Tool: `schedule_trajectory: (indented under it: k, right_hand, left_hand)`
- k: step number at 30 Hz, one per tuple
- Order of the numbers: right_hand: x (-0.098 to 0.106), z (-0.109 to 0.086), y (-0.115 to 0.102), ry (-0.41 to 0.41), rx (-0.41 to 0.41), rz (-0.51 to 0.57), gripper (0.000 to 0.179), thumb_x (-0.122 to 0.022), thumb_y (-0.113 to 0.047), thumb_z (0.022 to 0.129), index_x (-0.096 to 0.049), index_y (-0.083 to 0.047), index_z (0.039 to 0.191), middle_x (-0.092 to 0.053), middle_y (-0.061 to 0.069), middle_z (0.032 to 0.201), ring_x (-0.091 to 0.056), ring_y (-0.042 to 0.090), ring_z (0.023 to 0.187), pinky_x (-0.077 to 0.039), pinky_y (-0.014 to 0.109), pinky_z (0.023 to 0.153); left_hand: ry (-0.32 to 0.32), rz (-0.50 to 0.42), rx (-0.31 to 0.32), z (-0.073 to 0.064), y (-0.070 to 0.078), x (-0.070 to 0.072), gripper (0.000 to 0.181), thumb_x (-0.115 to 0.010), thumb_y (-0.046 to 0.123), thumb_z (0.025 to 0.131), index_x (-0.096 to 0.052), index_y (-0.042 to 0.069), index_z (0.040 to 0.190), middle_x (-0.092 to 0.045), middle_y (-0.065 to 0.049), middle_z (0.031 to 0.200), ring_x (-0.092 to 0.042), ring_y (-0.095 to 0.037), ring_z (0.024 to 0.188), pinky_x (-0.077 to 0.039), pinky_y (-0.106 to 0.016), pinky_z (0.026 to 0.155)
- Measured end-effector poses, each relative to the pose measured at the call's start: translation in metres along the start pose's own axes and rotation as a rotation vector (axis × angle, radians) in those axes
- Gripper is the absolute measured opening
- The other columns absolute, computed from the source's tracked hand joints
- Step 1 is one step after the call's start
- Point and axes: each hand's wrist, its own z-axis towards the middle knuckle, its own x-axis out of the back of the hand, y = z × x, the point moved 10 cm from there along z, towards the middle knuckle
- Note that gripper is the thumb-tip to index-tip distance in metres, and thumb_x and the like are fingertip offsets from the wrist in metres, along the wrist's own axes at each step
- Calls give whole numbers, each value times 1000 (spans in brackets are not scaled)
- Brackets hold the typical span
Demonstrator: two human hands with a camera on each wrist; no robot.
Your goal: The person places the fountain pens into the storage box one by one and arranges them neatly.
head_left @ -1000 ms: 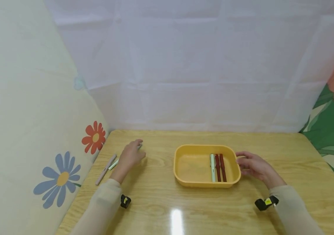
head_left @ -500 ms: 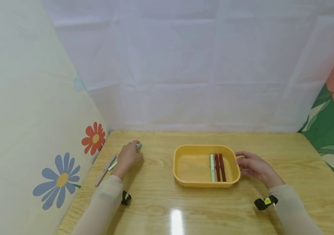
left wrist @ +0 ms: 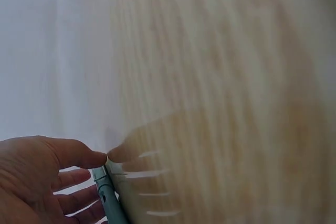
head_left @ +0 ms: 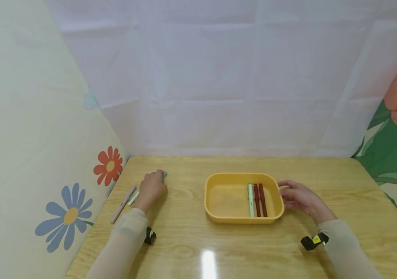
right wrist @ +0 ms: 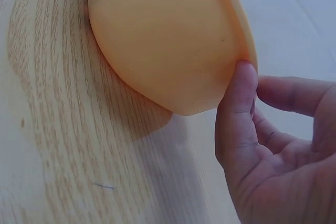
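In the head view, my left hand (head_left: pixel 151 189) is low over the table's left part, pinching a teal pen (left wrist: pixel 108 195). The thumb tip meets the pen's end in the left wrist view, with the other fingers behind it. A pale green pen (head_left: pixel 133 198) runs partly out of sight by this hand, and a pinkish pen (head_left: pixel 123 204) lies left of it. My right hand (head_left: pixel 303 199) touches the right end of a yellow tray (head_left: pixel 244 220), thumb and index finger at its rim. Inside stand out a mint pen (head_left: pixel 251 200) and two dark red pens (head_left: pixel 257 200), side by side.
The tray's left part shows bare floor. A wooden table (head_left: pixel 181 240) extends around everything, with a white cloth (head_left: pixel 198 85) behind it and flower-patterned cloths at both sides. Black wrist cameras (head_left: pixel 314 241) sit at both sleeves.
My left hand's fingers have closed on the teal pen, and the hand has come slightly lower and leftward. The right hand stays at the tray's end; the whole view has shifted a little.
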Motion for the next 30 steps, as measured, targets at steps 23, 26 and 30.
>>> schedule_trajectory:
  k: [23,26,30]
  right_hand:
    - [3,-1,0,55,-34,-58,48,-58,-11,100,-41,7,142,-69,3,94,-66,14,83,-60,28,68]
    - [4,-1,0,58,-36,-60,48,-58,-11,100,-41,6,142,-69,3,94,-66,14,83,-60,28,68]
    - [4,0,0,56,-37,-58,49,-59,-11,100,-40,6,142,-69,2,94,-65,14,84,-59,28,69]
  left_hand:
    - [-19,-7,-101,-9,25,-1,37,-55,-1,94,-57,-12,129,-65,-30,117,-62,-45,109,-52,-54,95]
    - [-39,-81,-62,-10,25,0,40,-54,6,98,-53,-11,135,-64,-29,123,-62,-43,111,-53,-52,93]
    - [-64,-253,4,-11,20,0,47,-53,12,99,-49,-9,140,-60,-29,132,-60,-43,118,-53,-51,95]
